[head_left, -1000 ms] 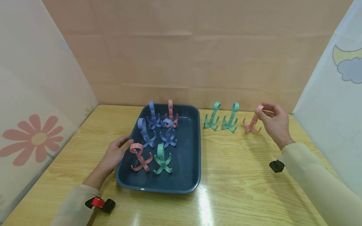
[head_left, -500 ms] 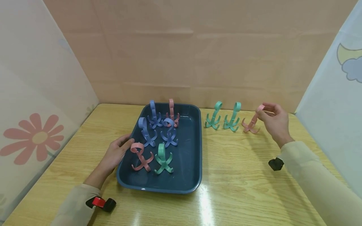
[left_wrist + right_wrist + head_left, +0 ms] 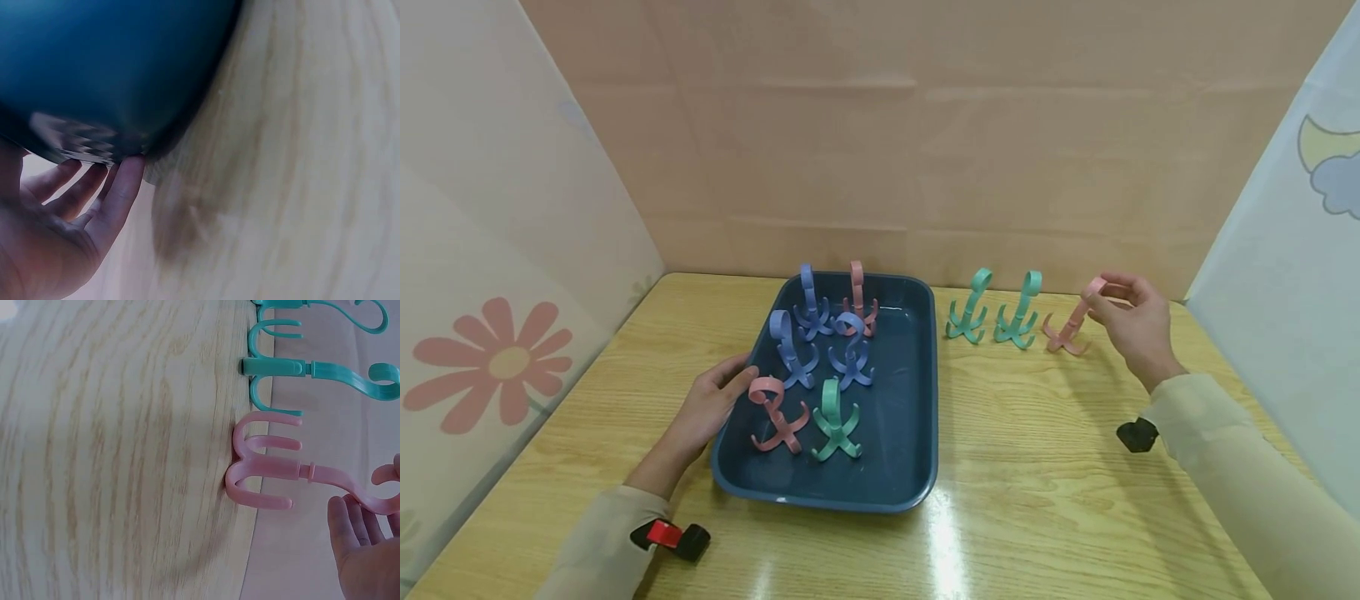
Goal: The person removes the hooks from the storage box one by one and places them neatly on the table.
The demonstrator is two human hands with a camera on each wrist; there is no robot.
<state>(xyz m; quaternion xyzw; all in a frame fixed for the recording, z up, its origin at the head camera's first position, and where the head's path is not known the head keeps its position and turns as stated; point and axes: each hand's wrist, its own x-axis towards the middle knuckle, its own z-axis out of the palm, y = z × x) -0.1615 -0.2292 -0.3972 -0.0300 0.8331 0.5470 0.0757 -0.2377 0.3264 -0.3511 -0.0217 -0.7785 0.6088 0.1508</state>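
Observation:
My right hand [image 3: 1138, 321] pinches the curled top of a pink four-pronged hanging hook [image 3: 1067, 333], which leans slightly toward it. In the right wrist view the prongs of that pink hook [image 3: 265, 467] are down at the tabletop, near its back edge. Two green hooks [image 3: 1017, 315] of the same shape stand in line to its left. At the left side of a dark blue tray [image 3: 898, 425], my left hand [image 3: 709, 408] holds the rim, thumb on top. The left wrist view shows its fingers [image 3: 122, 194] against the tray's outer wall.
Inside the tray stand several more hooks: blue ones such as the blue hook [image 3: 852, 362], pink ones such as the pink hook at the front [image 3: 781, 427], and a green hook [image 3: 833, 421]. A tan backdrop [image 3: 880, 167] rises behind the wooden table [image 3: 1037, 467].
Nearly everything keeps its place; the head view shifts slightly. Throughout, the right hand stays on the pink hook and the left hand on the tray.

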